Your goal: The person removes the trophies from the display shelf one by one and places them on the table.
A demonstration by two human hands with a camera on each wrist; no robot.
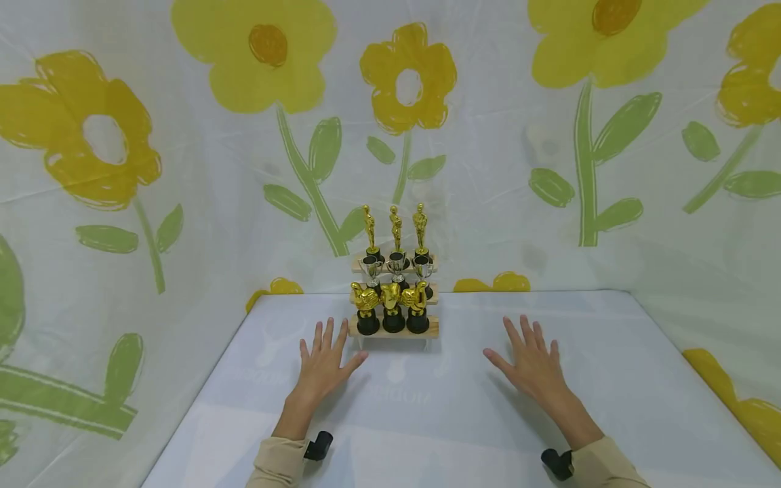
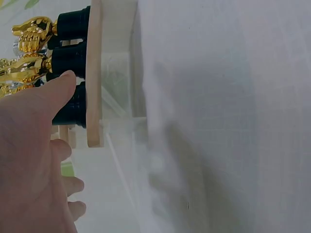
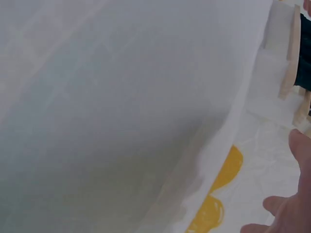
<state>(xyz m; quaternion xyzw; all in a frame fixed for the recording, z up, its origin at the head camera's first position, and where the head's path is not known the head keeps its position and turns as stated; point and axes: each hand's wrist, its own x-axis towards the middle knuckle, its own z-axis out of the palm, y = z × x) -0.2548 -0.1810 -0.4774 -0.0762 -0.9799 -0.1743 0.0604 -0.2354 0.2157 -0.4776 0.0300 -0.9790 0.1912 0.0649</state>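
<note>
Holding nothing, with grip spread on left hand [image 1: 322, 369] and right hand [image 1: 537, 367]. Facing gold thumbs-up trophies [image 1: 392, 298] on a tiered rack [image 1: 433, 328] at the left hand's two o'clock. Could topple them by brushing the rack.

gold statuettes [image 1: 420, 230]: 3 | silver cups [image 1: 397, 263]: 3 | gold hand trophies [image 1: 417, 312]: 3 | wooden tiers [image 1: 434, 328]: 3

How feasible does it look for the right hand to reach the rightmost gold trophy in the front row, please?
Probably yes: the right hand holds nothing, and nothing visible stands between it and that front-row trophy.
</note>
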